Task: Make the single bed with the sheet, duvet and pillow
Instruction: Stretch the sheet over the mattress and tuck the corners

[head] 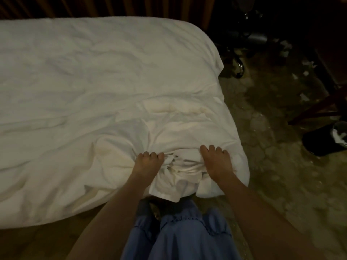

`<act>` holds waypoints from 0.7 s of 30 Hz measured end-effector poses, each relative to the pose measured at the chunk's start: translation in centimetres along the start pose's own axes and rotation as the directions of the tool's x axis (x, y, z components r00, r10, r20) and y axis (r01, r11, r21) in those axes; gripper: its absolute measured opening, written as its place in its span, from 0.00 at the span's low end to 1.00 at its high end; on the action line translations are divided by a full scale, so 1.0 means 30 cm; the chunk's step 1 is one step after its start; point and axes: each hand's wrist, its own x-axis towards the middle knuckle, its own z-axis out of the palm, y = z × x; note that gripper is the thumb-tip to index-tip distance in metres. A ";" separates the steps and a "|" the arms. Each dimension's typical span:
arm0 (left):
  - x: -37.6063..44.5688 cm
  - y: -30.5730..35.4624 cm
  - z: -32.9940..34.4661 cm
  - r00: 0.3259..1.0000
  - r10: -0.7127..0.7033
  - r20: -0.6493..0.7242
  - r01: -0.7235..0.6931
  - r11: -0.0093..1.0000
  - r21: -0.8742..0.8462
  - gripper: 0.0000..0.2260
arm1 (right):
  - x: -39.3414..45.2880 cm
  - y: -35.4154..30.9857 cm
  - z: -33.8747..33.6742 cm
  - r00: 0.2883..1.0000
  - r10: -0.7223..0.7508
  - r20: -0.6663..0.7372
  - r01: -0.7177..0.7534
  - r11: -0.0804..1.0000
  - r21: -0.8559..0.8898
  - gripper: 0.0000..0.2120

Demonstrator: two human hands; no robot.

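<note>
Gripping bunched, wrinkled white duvet [105, 87], left hand [148, 163] and right hand [216, 160] curl fingers into soft folds.

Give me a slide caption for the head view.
Both hands, left hand and right hand, grip bunched white duvet at the bed's near corner.

head view — single camera | looks steeply down and forward from above | close over the rumpled white cloth duvet [93, 81] — mottled stone floor [272, 156] at right
</note>
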 end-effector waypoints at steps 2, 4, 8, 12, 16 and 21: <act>-0.012 0.003 -0.061 0.999 -0.006 0.047 0.005 1.000 0.014 0.09 | -0.019 0.001 -0.054 1.000 0.010 0.007 -0.010 1.000 -0.001 0.20; -0.032 0.016 -0.122 0.998 -0.024 0.064 0.023 1.000 0.005 0.13 | -0.046 0.016 -0.114 0.999 -0.010 0.037 0.010 1.000 -0.004 0.18; -0.090 0.061 -0.227 0.991 -0.081 0.105 0.084 0.996 -0.018 0.22 | -0.106 0.058 -0.181 1.000 -0.027 0.016 0.026 0.999 0.025 0.24; -0.159 0.100 -0.317 0.979 -0.148 0.141 0.144 0.989 0.045 0.24 | -0.190 0.097 -0.211 0.988 -0.078 -0.136 0.090 0.992 0.087 0.34; -0.258 0.175 -0.404 0.963 -0.186 0.193 0.182 0.982 0.039 0.20 | -0.309 0.105 -0.290 0.984 -0.173 0.035 0.172 0.985 0.031 0.25; -0.396 0.262 -0.442 0.946 -0.197 0.256 0.199 0.980 0.018 0.24 | -0.434 0.140 -0.333 0.970 -0.194 0.144 0.193 0.981 0.021 0.17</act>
